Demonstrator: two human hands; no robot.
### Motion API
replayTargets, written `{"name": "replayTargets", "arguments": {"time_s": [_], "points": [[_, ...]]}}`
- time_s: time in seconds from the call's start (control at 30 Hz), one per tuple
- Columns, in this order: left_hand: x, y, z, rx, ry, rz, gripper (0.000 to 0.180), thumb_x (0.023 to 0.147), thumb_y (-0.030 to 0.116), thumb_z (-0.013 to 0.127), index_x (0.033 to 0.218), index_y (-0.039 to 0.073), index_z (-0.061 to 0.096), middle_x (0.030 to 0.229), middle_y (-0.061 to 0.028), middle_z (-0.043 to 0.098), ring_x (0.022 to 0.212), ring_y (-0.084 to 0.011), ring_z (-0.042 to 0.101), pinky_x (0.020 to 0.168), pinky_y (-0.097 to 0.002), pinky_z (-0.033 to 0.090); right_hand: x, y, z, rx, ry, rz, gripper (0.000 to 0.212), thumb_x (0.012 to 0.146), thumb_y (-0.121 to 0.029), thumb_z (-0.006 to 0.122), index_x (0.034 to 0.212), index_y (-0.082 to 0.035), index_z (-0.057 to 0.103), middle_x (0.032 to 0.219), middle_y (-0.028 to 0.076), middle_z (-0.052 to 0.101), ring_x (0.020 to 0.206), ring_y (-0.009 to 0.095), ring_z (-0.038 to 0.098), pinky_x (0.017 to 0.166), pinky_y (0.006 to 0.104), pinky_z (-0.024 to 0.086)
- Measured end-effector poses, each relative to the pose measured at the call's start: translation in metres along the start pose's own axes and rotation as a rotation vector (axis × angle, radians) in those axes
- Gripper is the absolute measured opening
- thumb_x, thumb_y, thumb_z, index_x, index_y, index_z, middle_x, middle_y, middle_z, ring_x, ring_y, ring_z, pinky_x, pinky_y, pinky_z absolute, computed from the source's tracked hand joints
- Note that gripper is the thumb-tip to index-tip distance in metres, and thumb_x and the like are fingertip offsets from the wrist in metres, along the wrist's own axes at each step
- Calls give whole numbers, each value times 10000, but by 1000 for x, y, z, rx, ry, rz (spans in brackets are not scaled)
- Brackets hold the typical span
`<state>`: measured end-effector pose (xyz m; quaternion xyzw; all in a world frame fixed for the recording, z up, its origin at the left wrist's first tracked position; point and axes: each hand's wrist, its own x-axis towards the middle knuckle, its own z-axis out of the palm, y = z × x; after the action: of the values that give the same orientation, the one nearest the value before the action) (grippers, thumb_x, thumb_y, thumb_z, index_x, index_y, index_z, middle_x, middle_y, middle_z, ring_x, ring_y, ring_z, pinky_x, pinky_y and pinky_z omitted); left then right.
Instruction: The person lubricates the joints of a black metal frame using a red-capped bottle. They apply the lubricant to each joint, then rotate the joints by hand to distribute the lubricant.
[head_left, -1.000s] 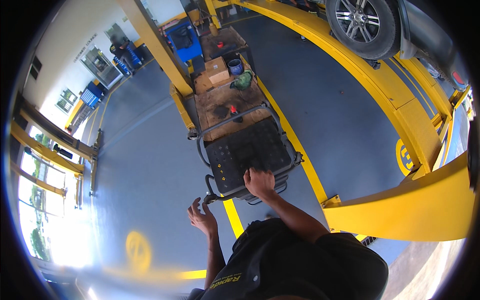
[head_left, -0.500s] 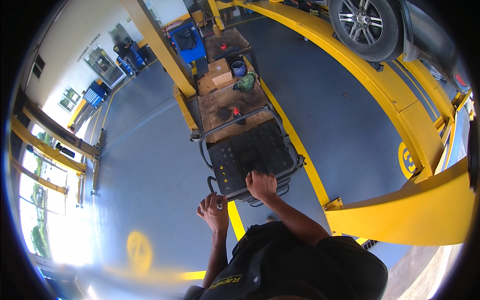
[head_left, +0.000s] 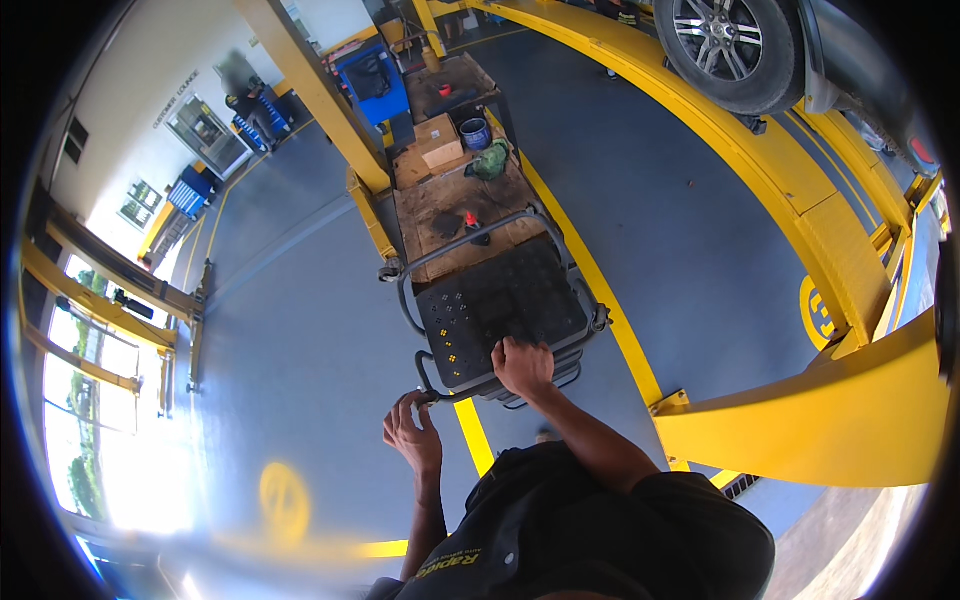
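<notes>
A black-topped cart (head_left: 545,290) with grey tubular rails stands in front of me, small cross-shaped marks along the left of its top. My right hand (head_left: 523,368) is closed in a fist on the near edge of that top; whatever lies under the fingers is hidden. At the cart's near left corner, my left hand (head_left: 412,436) has its fingers curled round the end of a dark tubular handle (head_left: 423,368). The thumb side touches the bar, and the palm is turned from view.
Beyond the cart, a worn brown workbench (head_left: 410,215) carries a cardboard box (head_left: 440,142), a blue tub (head_left: 476,132), a green cloth (head_left: 490,160) and a red-topped item (head_left: 471,219). A yellow post (head_left: 310,90) rises at left. Yellow lift beams (head_left: 800,400) and a raised car's wheel (head_left: 722,50) flank the right.
My left hand has shifted slightly left, and its fingers have slid to the end of the handle. A shiny round end seen by its fingers before is now hidden. My right hand stays put.
</notes>
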<state>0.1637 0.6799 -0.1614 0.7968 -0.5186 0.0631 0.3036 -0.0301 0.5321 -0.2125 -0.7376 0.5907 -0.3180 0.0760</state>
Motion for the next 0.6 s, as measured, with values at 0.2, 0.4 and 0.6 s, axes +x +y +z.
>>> {"name": "replayTargets", "arguments": {"time_s": [0.2,0.4,0.6], "points": [[17,-23,18,-441,-91,-380,193,996,105,718,1179,151,761,1163,14,790,1179,-251,653,1073,-496,386,-1,-3,0,-8,-11,3,282,976,-283,656,748,-117,674,607,108,694,547,308,711,645,484,582],[10,42,13,-47,-62,26,114,1016,189,731,1108,153,789,1069,1,807,1110,-225,653,1072,-481,337,1,1,-4,-35,-38,33,271,988,-275,637,771,-118,679,626,117,707,561,320,721,661,488,590],[-13,23,8,59,91,-77,395,962,196,788,1338,198,665,1241,3,656,1184,-242,590,1040,-476,357,2,-3,-1,-29,-41,34,269,988,-268,633,771,-117,677,639,131,715,575,329,729,670,487,594]]}}
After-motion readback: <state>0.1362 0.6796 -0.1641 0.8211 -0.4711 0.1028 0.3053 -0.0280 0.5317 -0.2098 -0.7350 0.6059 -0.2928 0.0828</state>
